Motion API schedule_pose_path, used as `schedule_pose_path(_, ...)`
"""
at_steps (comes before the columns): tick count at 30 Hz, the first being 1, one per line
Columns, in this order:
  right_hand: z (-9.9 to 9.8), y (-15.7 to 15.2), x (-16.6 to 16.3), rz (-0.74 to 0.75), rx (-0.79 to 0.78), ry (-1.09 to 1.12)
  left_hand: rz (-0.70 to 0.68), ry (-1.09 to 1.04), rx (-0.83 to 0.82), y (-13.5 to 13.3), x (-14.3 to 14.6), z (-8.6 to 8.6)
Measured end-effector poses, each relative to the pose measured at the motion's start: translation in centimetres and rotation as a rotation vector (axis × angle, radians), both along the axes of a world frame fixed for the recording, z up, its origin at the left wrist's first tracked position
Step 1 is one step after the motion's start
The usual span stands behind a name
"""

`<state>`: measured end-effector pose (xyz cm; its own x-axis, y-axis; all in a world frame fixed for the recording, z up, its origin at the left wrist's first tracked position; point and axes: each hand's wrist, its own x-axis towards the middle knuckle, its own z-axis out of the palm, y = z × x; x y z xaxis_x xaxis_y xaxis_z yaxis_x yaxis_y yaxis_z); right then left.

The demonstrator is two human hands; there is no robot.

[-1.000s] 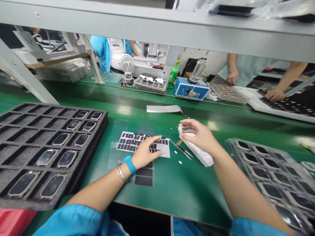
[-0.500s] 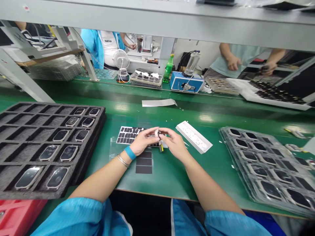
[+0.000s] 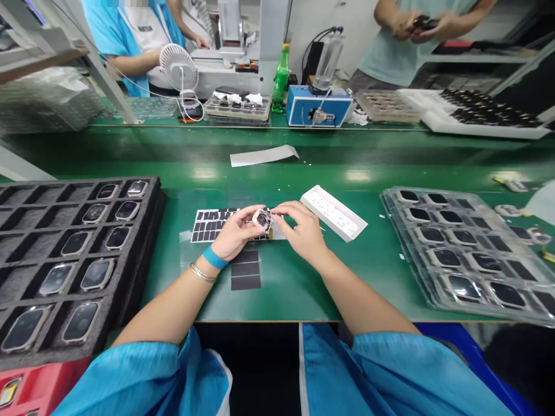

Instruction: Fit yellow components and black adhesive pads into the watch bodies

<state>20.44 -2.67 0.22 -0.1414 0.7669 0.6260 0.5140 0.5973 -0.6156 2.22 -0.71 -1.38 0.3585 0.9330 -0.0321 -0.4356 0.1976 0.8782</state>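
Observation:
Both my hands meet over the green bench in front of me. My left hand (image 3: 234, 234) and my right hand (image 3: 301, 231) pinch a small whitish watch case (image 3: 262, 219) between their fingertips, just above a white sheet of black rectangular stickers (image 3: 211, 224). A few larger black strips (image 3: 245, 269) lie on the mat below my left wrist. A narrow white tray (image 3: 333, 212) sits just right of my right hand.
A black foam tray (image 3: 26, 231) with several watch cases fills the left side. Clear blister trays (image 3: 468, 254) holding more cases lie at the right. A white paper strip (image 3: 263, 155) lies further back. Across the bench are a fan, a green bottle, a blue box and two other people.
My right hand left the white tray and came to the left hand; both now hold the small case together. The view has tipped downward and the overhead shelf is out of frame.

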Motion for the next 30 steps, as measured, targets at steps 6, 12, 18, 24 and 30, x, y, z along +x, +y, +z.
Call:
schedule_pose_path(6, -0.1, -0.2, -0.4, -0.03, 0.073, -0.071, -0.032, 0.032, 0.002, -0.3, 0.3, -0.2)
schedule_pose_path(12, -0.3, -0.2, -0.3, -0.044, 0.059, -0.145, -0.06, 0.033, -0.008, -0.5, 0.5, -0.5)
schedule_pose_path(18, -0.5, -0.3, -0.6, -0.05, 0.077, -0.162, -0.039, 0.024, -0.027, -0.7, 0.8, -0.6)
schedule_pose_path(24, -0.9, -0.3, -1.0, -0.058, 0.115, -0.111, -0.037, -0.01, -0.069, -0.9, 0.9, -0.5)
schedule_pose_path(30, -1.1, -0.3, -1.1, -0.067, 0.116, -0.1, -0.006, -0.008, -0.057, -1.0, 0.9, -0.2)
